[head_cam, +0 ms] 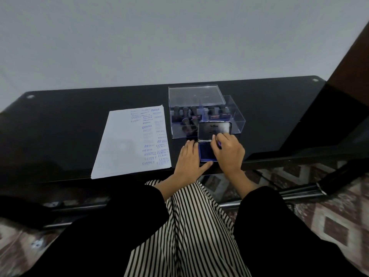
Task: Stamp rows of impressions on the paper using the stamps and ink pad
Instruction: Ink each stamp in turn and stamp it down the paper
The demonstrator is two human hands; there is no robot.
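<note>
We take the ink pad [205, 154] as our landmark: it lies open at the near edge of the black table [79, 116], its hinged lid [214, 129] standing up at the far side. Our left hand [188, 158] lies flat just left of the pad, fingers straight on the table and the thumb stretched along the pad's near edge, which we judge steadies it. Our right hand [228, 154] hangs over the pad's right half with its fingers curled round a small stamp [219, 144], of which only a purple sliver shows; we cannot tell whether its face touches the ink. The paper [123, 144] lies well left of the pad, its right side carrying uneven blue rows of words. Behind the pad, touching or nearly so, stands a clear box [237, 120] with the spare stamps [185, 112] upright inside. We judge the stamp light and rigid, with a knob handle that is best pinched high between thumb and two fingers, so the rubber face comes down level. The pad looks light and likely to slide on the glossy top, hence the bracing hand. The paper is thin and limp; it will want a flat palm on it before pressing.
</note>
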